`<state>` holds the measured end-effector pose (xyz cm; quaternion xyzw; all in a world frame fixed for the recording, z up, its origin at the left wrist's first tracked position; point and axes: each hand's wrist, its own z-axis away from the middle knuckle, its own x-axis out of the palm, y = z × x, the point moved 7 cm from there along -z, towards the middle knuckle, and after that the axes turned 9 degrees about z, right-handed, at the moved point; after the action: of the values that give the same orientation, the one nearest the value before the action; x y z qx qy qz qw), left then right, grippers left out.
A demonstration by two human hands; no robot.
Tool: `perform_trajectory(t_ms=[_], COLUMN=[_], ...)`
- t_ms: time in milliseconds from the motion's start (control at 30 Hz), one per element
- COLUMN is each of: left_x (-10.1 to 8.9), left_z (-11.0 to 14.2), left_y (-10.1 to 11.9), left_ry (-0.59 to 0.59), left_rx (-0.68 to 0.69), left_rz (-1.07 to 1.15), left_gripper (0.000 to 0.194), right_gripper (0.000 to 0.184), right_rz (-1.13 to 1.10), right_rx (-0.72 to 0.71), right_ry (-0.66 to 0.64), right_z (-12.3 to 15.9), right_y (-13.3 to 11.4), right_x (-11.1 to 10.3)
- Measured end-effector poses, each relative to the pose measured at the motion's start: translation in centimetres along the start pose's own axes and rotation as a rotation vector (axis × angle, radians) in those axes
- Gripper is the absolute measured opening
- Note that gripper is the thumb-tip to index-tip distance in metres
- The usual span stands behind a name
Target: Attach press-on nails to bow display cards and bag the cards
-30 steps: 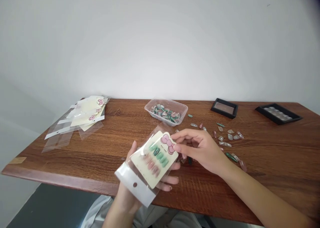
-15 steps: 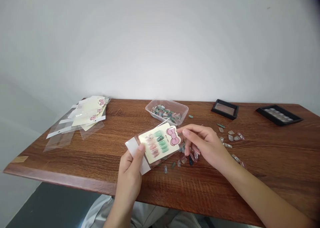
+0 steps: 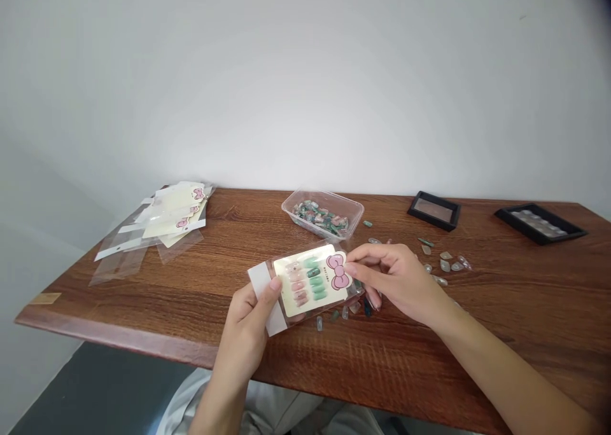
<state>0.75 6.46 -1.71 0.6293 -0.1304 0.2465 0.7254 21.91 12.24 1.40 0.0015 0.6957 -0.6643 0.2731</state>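
Observation:
My left hand (image 3: 251, 317) grips a clear plastic bag by its white header strip (image 3: 265, 295), with the thumb on top. A cream card (image 3: 291, 304) of press-on nails lies in the bag, pink nails in one row and green nails (image 3: 318, 283) in the other. At the card's far end, beside its pink bow (image 3: 338, 271), the thumb and forefinger of my right hand (image 3: 394, 279) pinch the edge. Whether those fingers also hold the bag's film cannot be made out. Loose nails (image 3: 345, 312) lie on the table under and around my right hand.
A clear plastic tub (image 3: 353, 215) of nails stands behind my hands. Bagged bow cards (image 3: 169, 209) are piled at the left. Two black frames, one nearer (image 3: 434, 210) and one farther right (image 3: 539, 223), lie on the wooden table (image 3: 167, 301). More loose nails (image 3: 445, 265) are scattered at the right.
My right thumb and forefinger have closed on the card's bow end. The card and both hands have shifted slightly right in view, with the whole scene shifting a little too.

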Motion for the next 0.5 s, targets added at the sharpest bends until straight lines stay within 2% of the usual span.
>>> perform_trajectory(t_ms=[200,500], left_x=[0.11,0.09], left_z=[-0.18,-0.19], left_y=[-0.28,-0.21], left_ry=[-0.035,-0.049], left_rx=[-0.033,-0.026], left_rz=[0.053,0.036], left_gripper=[0.026,0.025], right_gripper=[0.030,0.027], right_rz=[0.039,0.050], right_rx=[0.029,0.035], right_ry=[0.009,0.033], right_z=[0.00,0.02], right_y=[0.00,0.19], right_x=[-0.18,-0.42])
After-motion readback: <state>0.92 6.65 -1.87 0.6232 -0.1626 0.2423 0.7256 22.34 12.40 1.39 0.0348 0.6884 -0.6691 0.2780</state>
